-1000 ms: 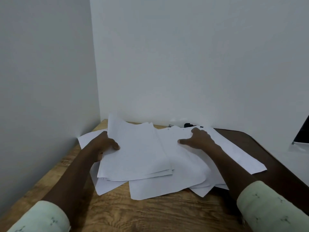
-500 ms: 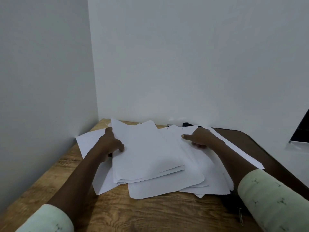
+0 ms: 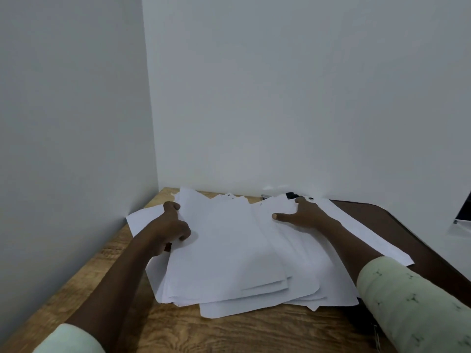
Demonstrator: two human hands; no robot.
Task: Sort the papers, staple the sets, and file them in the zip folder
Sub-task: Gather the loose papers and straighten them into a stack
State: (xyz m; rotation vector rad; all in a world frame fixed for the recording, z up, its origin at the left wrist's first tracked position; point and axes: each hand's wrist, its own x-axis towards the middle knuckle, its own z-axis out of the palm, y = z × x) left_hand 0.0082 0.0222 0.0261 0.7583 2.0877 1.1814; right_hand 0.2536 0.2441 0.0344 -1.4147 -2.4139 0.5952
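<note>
Sorting was judged to be the step in hand: the papers (image 3: 237,250) were spread in a loose, overlapping pile at the lower centre of the frame, on the wooden bench (image 3: 229,332). The left edge of the upper sheaf was gripped by the left hand (image 3: 170,225), fingers curled round it. The right hand (image 3: 303,215) was laid flat on the sheets at centre right, fingers straight and spread, nothing held. Squaring of edges and separation into sets were judged necessary before stapling. Faint marks were noted at the far sheet edges; none could be read.
</note>
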